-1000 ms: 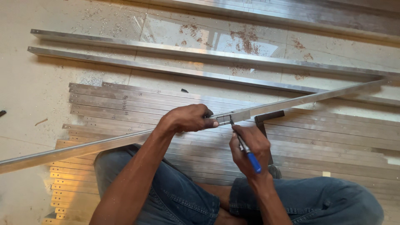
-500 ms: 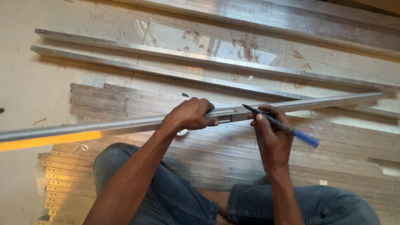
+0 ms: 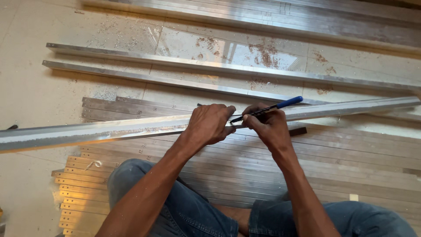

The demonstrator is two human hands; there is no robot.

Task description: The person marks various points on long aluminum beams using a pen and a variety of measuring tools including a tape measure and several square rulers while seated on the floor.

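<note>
Metal workshop: aluminium bars [image 3: 228,70], shavings [image 3: 263,52]

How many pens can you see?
1. The pen, black with a blue end, is in the right hand, its tip on the long metal bar that the left hand grips. Others could lie hidden under arms or bars.
</note>
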